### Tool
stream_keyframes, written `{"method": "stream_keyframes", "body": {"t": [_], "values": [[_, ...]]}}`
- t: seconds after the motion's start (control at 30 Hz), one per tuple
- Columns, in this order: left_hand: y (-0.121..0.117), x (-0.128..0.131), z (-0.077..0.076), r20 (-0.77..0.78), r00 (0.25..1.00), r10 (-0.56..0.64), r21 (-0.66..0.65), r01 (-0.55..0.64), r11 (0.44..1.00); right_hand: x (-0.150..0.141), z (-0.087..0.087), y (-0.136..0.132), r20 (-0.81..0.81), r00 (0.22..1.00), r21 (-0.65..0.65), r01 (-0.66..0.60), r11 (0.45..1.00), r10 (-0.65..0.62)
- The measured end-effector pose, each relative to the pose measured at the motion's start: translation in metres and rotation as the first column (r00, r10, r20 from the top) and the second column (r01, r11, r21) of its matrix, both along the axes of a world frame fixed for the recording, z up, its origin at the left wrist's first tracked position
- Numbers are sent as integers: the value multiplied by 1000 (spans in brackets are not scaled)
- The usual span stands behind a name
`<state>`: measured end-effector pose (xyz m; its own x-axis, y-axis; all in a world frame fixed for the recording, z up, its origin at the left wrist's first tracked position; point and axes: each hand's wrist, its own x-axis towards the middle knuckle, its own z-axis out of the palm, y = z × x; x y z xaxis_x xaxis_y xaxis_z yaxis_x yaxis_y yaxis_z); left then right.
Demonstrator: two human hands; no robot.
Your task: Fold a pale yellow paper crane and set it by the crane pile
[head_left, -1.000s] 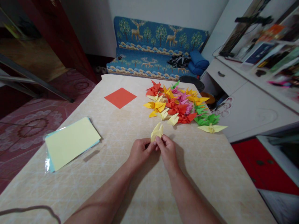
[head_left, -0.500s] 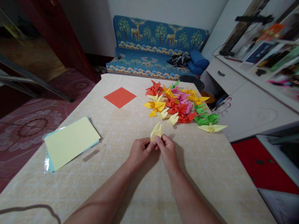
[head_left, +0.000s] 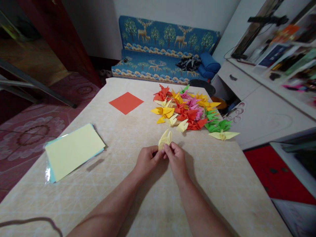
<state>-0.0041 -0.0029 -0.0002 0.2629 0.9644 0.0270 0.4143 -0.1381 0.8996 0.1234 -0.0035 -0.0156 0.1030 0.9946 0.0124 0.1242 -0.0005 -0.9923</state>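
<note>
A pale yellow origami crane, its pointed parts standing up, is pinched between both hands over the middle of the table. My left hand closes on its lower left side with thumb and fingers. From the other side, my right hand grips its lower edge, the thumb lying across the paper. The fingers cover the bottom of the crane. Just beyond the hands lies a heap of folded paper cranes in red, orange, yellow, pink and green. One pale yellow crane lies at the heap's right front, wings spread.
A red paper square lies flat at the back left of the table. Pale yellow sheets rest on a clear wrapper at the left. A dark cord crosses the near left corner. Behind stands a blue patterned sofa.
Both hands keep the same pinch on the yellow crane. The whole view has shifted very slightly; nothing on the table has visibly moved.
</note>
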Motion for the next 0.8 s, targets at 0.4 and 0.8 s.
{"method": "stream_keyframes", "body": {"t": [0.4, 0.8], "values": [[0, 1, 1, 29, 999, 15, 5, -15, 1000, 0, 2, -1, -21, 1000, 1, -5, 1000, 5], [-1, 1, 1, 36, 999, -3, -6, 3, 1000, 0, 3, -1, -31, 1000, -7, -5, 1000, 5]]}}
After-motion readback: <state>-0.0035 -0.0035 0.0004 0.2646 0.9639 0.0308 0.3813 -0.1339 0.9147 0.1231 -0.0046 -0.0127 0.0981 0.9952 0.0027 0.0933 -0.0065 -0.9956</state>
